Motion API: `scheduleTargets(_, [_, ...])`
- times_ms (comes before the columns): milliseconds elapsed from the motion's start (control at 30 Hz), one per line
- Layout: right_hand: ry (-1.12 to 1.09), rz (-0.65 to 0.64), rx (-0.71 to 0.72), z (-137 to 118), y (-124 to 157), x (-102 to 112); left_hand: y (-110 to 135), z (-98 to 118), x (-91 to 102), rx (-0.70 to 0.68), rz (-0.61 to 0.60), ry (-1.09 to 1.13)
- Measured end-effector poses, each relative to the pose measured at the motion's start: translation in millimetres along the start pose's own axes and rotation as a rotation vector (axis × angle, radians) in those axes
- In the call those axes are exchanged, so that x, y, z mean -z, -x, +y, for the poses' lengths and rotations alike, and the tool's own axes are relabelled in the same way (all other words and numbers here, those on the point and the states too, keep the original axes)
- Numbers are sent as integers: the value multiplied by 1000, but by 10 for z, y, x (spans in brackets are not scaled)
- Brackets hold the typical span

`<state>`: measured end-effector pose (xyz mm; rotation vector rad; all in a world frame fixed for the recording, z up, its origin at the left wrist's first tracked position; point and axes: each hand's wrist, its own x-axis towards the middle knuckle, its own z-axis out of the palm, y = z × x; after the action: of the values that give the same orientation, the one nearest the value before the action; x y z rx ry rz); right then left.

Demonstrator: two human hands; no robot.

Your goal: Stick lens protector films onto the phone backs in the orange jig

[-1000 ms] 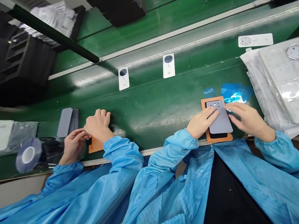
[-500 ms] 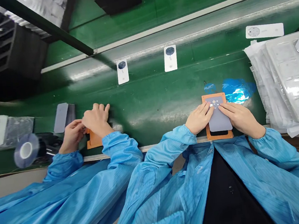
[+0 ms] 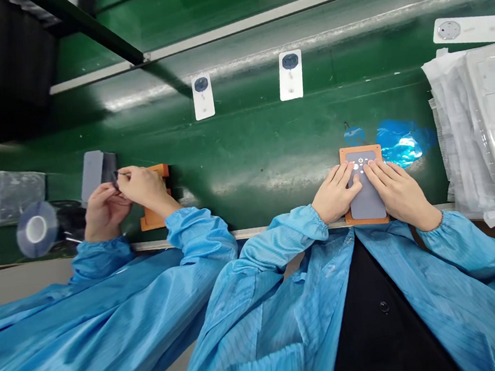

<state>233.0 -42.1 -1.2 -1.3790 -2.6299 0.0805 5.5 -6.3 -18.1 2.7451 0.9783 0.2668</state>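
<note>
Grey panel, just one in front of us, lies on one orange frame right at the table's near edge. Our left hand and right hand are both loosely open, fingertips resting on its upper part, not gripping anything. We count two blue film pieces just past the frame, three white cards toward the table's far edge, and one tape roll near its left end.

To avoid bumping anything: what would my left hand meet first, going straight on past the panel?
Your left hand would likely meet the frame, at its top rim; depth is unclear.
</note>
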Motion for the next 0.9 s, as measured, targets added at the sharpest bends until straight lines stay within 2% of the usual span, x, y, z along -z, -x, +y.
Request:
scheduleTargets(267, [-27,-45,11,-63,152,49,141,74,50,-16,-2,-13])
scheduleTargets(600, [16,-47,0,-4,52,-6,12,112,70,-23,-24,-75])
scheduleTargets(900, [33,-48,-30,-50,101,-38,86,147,4,-24,-11,-178])
